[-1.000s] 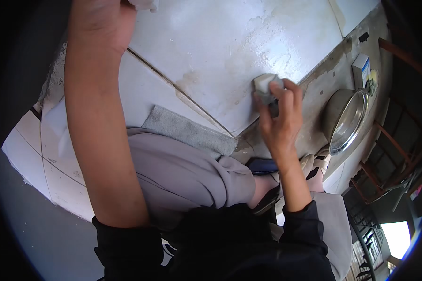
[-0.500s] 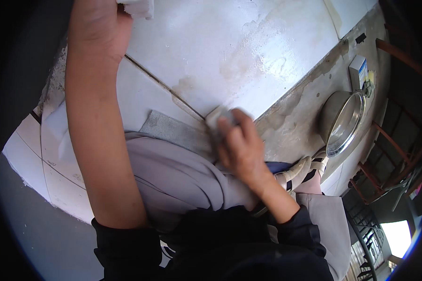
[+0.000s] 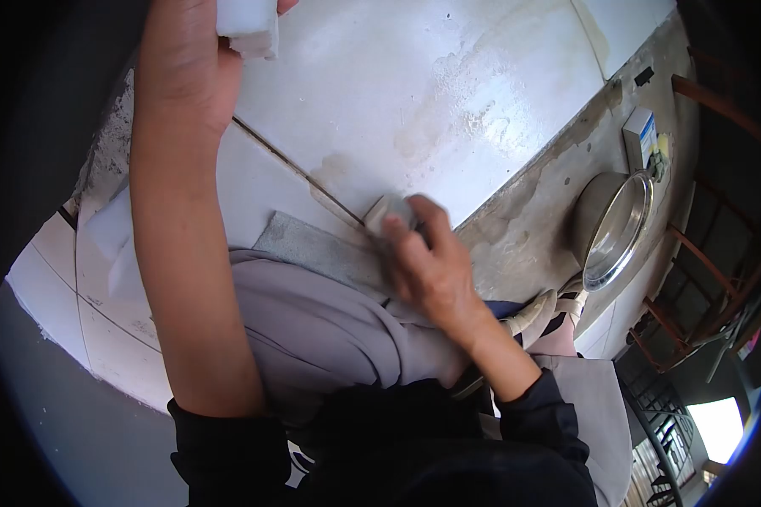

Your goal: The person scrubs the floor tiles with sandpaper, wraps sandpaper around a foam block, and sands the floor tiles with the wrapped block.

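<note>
At the upper left, my left hand (image 3: 196,72) is partly cut off by the frame edge. It is closed around a white sponge block (image 3: 247,21) with a rough, torn-looking end. My right hand (image 3: 435,266), slightly blurred, grips a small greyish-white block (image 3: 387,211), perhaps a sponge. That block rests on the white tile surface (image 3: 347,101) close to a dark joint line. Beside the right hand, a flat grey strip of cloth-like material (image 3: 313,245) lies along my knee. Damp brownish marks and wet glare show on the tile.
A shiny metal basin (image 3: 596,215) stands at the right on the stained concrete strip (image 3: 516,228). Behind it are a white-and-blue box (image 3: 641,139) and a greenish scrap (image 3: 659,156). White pieces (image 3: 114,228) lie left of my left forearm. Wooden-framed furniture (image 3: 702,262) stands far right.
My left hand sits slightly lower in view, showing more of the white sponge block. My right hand stays near the same spot with its block. The whole view has shifted a little.
</note>
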Tool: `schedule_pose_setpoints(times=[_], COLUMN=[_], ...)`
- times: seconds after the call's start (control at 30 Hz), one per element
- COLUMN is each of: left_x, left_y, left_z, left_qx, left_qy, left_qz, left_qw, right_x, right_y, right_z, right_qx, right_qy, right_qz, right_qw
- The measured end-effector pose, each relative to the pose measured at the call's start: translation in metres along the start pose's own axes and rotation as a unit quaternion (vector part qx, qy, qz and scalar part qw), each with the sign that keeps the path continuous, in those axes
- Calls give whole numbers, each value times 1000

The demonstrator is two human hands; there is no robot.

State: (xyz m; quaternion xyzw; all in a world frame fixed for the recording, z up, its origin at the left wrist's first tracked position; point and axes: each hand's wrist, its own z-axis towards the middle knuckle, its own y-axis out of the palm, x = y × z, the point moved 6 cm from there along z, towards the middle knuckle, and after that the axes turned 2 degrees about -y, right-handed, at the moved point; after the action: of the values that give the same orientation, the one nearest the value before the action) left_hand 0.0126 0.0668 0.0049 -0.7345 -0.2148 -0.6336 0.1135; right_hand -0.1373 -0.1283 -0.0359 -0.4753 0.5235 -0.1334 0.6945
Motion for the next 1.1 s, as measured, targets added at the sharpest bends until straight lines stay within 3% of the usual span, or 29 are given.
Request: schedule_pose_setpoints(times=[0.17, 0.23, 0.37, 0.47, 0.57, 0.63, 0.7, 0.77, 0.87, 0.97, 1.03, 1.1], left_x=[-1, 1, 0, -1, -25, -30, -22, -23, -23, -25, -23, -23], left_y=[0, 1, -1, -1, -23, -25, -19, -20, -18, -18, -18, -18], left_z=[-1, 3, 5, 5, 26, 33, 29, 28, 27, 25, 27, 28], left_qx=[-9, -10, -12, -15, -46, -57, -48, -53, -60, -62, -60, -58], left_qy=[-6, -15, -23, -27, -79, -98, -90, -88, -78, -85, -84, -76], left_qz=[-13, -27, -34, -13, -39, -58, -52, -42, -21, -21, -28, -27], left_qw=[1000, 999, 999, 999, 995, 992, 993, 994, 995, 994, 994, 995], right_x=[73, 65, -4, 25, 83, 86, 57, 10, 17, 80, 102, 88], right_y=[-63, -57, -7, -26, -72, -73, -50, -17, -19, -69, -85, -77], right_z=[65, 58, 14, 28, 67, 68, 53, 28, 33, 80, 96, 90], right_qx=[158, 152, -18, 4, 122, 134, 91, -25, -38, 117, 131, 133], right_qy=[109, 136, 46, 56, 101, 150, 136, 75, 41, 94, 165, 165], right_qz=[-94, -82, 1, -56, -93, -97, -40, 3, -10, -70, -81, -64], right_qw=[977, 976, 999, 997, 983, 975, 986, 997, 998, 986, 974, 975])
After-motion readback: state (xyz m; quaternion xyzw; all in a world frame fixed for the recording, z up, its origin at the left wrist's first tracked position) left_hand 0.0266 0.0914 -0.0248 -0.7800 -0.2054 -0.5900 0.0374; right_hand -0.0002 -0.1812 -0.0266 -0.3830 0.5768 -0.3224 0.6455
